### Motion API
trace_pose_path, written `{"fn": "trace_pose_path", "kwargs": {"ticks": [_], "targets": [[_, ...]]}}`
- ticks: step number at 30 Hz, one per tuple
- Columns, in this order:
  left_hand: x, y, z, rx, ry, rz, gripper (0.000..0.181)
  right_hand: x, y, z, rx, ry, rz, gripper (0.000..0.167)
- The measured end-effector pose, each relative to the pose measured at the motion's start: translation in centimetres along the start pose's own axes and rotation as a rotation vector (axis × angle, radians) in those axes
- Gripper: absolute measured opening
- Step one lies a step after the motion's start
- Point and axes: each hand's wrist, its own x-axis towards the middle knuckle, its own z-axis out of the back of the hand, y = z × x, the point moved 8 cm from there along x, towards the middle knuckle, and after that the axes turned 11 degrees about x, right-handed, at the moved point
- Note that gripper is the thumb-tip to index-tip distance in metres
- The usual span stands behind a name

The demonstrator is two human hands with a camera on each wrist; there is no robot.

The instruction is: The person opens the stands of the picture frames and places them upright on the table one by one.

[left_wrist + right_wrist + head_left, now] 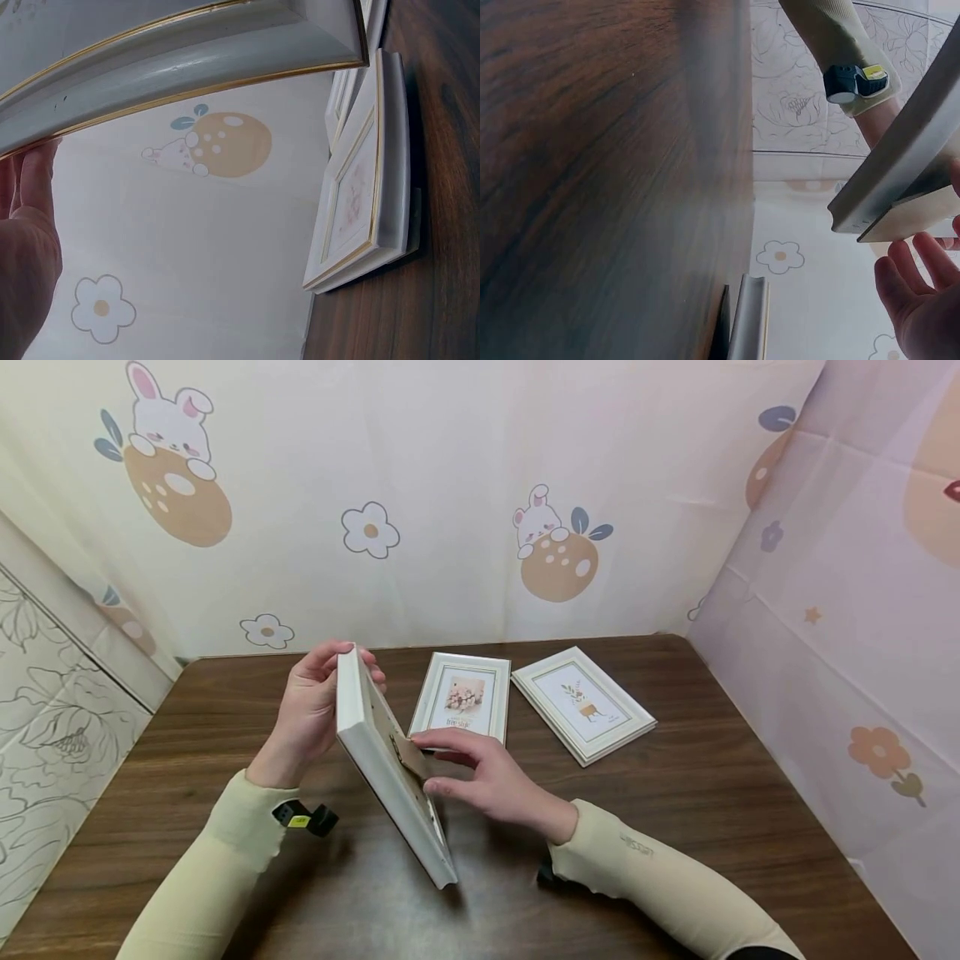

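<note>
A white picture frame (393, 777) is tilted up off the tabletop, its back turned toward the right hand. My left hand (307, 714) grips its upper end, fingers behind and thumb at the edge. On the frame's back is a brown stand flap (411, 760), held at its edges between the thumb and fingers of my right hand (491, 781). In the right wrist view, fingertips (924, 244) touch the pale flap (911, 216). The left wrist view shows the held frame's gold-lined moulding (195, 64) above my left hand (30, 232), whose fingertips are hidden behind it.
Two more white frames lie face up on the brown table (675, 827): one with a flower picture (465, 695), the other with a plant picture (588, 706) to its right. Behind the table hangs a patterned curtain (442, 460); another covers the right side.
</note>
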Motion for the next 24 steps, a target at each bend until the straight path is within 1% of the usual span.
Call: {"fn": "trace_pose_path", "kwargs": {"ticks": [4,12,19,24], "targets": [[0.1,0.0,0.0,0.008,-0.001,0.0,0.026,0.2,-0.1,-0.1,-0.007,0.001,-0.004,0.051],[0.3,0.4,0.4,0.047,-0.021,0.015,0.027,0.4,-0.5,0.0,-0.023,-0.015,0.009,0.046],[0.4,0.8,0.7,0.011,-0.022,0.023,0.031,0.4,-0.3,0.4,-0.02,-0.041,0.005,0.042],[0.3,1.3,0.8,0.012,-0.037,0.039,0.03,0.3,0.0,0.5,-0.036,-0.046,0.017,0.042]]}}
